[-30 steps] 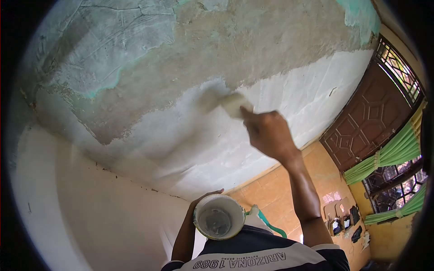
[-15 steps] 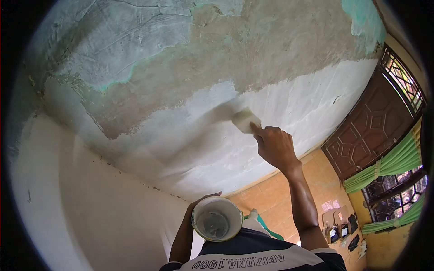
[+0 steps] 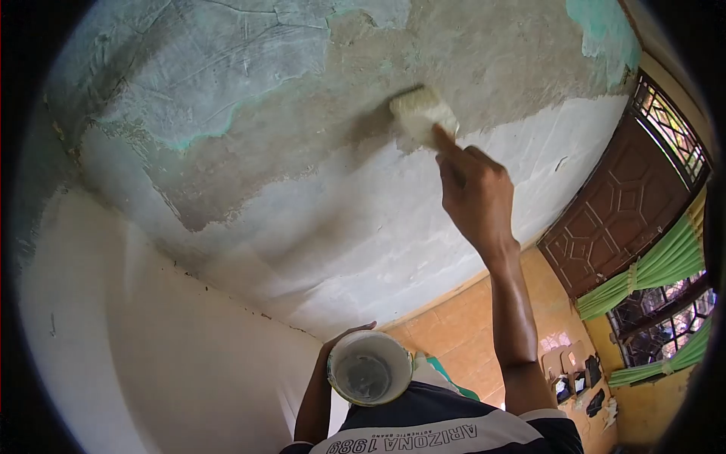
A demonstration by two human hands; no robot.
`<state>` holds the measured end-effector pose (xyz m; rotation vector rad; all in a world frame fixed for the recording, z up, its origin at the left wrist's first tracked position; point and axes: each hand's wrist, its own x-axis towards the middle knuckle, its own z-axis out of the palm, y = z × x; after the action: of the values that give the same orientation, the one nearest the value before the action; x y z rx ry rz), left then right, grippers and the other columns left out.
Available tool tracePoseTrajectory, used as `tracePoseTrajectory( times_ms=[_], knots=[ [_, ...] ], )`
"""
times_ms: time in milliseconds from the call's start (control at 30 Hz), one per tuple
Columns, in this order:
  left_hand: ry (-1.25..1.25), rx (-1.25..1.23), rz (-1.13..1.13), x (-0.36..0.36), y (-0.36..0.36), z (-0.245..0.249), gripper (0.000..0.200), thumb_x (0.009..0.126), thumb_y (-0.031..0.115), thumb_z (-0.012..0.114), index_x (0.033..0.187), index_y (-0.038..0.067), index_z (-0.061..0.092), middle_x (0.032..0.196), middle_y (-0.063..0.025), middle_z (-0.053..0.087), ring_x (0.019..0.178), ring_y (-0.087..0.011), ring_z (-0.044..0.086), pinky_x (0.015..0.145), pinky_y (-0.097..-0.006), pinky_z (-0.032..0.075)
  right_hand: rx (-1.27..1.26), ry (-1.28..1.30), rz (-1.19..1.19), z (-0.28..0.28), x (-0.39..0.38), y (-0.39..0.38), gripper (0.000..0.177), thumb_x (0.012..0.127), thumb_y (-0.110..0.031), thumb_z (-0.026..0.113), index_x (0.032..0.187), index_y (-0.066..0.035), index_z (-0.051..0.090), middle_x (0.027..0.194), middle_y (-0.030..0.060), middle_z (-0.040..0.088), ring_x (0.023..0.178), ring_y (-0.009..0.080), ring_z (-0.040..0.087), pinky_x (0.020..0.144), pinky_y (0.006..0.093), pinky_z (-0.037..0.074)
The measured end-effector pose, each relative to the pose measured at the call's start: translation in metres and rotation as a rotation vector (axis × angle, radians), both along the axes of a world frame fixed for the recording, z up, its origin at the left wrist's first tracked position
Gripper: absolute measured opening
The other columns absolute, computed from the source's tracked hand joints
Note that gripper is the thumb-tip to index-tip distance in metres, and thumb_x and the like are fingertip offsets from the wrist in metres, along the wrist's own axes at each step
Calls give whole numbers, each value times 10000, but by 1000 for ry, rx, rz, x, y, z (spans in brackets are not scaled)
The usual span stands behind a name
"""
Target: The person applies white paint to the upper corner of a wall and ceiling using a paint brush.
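My right hand [image 3: 480,193] is closed round the handle of a wide, pale paintbrush [image 3: 423,113], index finger stretched along it. The brush, slightly blurred, is at the wall where the bare grey plaster [image 3: 340,113] meets the white-coated part [image 3: 423,204]. A shadow falls to its left. Low in front of my chest, my left hand [image 3: 349,332] is wrapped round the side of a small white bucket [image 3: 406,371]. Greyish-white material lies in the bottom of the bucket. Most of my left fingers are hidden behind it.
Green old paint [image 3: 605,34] remains at the wall's upper right. A plain white wall [image 3: 197,356] adjoins on the left. To the right are a brown panelled door [image 3: 624,197], green curtains [image 3: 650,276] at a window, and chairs [image 3: 563,367] on the orange tiled floor [image 3: 446,325].
My right hand and the paintbrush have moved up the wall, from the white area to the edge of the grey plaster. The bucket stays in my left hand with only a slight shift in view.
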<state>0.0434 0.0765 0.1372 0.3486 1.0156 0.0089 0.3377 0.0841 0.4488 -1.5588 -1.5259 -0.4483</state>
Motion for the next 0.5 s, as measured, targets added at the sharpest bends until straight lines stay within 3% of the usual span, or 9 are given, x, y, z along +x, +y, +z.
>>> tracePoseTrajectory(
  times_ms=[100, 200, 300, 367, 400, 467, 500],
  knots=[
    [16, 88, 14, -3, -8, 5, 478, 942, 598, 771, 933, 120, 761, 858, -84, 755, 710, -221, 705, 722, -421, 602, -80, 11, 53, -39, 2, 14, 468, 946, -88, 703, 1406, -178, 714, 754, 146, 665, 685, 358, 692, 628, 475, 547],
    [19, 152, 179, -5, -20, 23, 451, 952, 577, 771, 908, 128, 760, 825, -74, 750, 695, -219, 700, 711, -420, 599, -154, 39, 41, -59, -3, 8, 465, 936, -74, 704, 1392, -164, 724, 756, 172, 679, 690, 373, 698, 653, 474, 556],
    [-95, -25, 105, -13, -21, 24, 421, 954, 543, 784, 899, 127, 756, 833, -69, 755, 703, -211, 705, 713, -400, 600, -291, 3, 32, -72, 2, -4, 427, 927, -71, 700, 1346, -141, 750, 806, 212, 721, 742, 403, 723, 712, 477, 581],
    [-104, 230, 319, -14, -38, 44, 334, 969, 422, 808, 1025, 92, 794, 914, -68, 776, 767, -185, 730, 752, -367, 616, -471, -60, 13, -71, 9, -9, 367, 925, -76, 676, 1275, -112, 781, 890, 249, 753, 848, 434, 754, 807, 495, 609],
    [-100, 234, 315, -20, -36, 29, 334, 969, 422, 808, 1025, 92, 794, 914, -68, 776, 767, -185, 730, 752, -367, 616, -468, -54, 11, -63, 9, -7, 367, 925, -76, 676, 1275, -112, 781, 890, 249, 753, 848, 434, 754, 807, 495, 609],
    [-191, 280, 310, -27, -30, -14, 295, 979, 281, 812, 1195, 80, 798, 999, -65, 785, 841, -156, 746, 801, -338, 625, -358, -87, 44, -42, 10, -3, 347, 923, -67, 671, 1245, -103, 797, 859, 245, 749, 818, 423, 756, 812, 504, 606],
    [-194, 283, 308, -25, -33, -4, 295, 979, 281, 812, 1195, 80, 798, 999, -65, 785, 841, -156, 746, 801, -338, 625, -318, -48, 87, -28, 10, 0, 349, 927, -61, 670, 1250, -100, 797, 804, 255, 725, 715, 370, 747, 756, 450, 597]
  ],
)
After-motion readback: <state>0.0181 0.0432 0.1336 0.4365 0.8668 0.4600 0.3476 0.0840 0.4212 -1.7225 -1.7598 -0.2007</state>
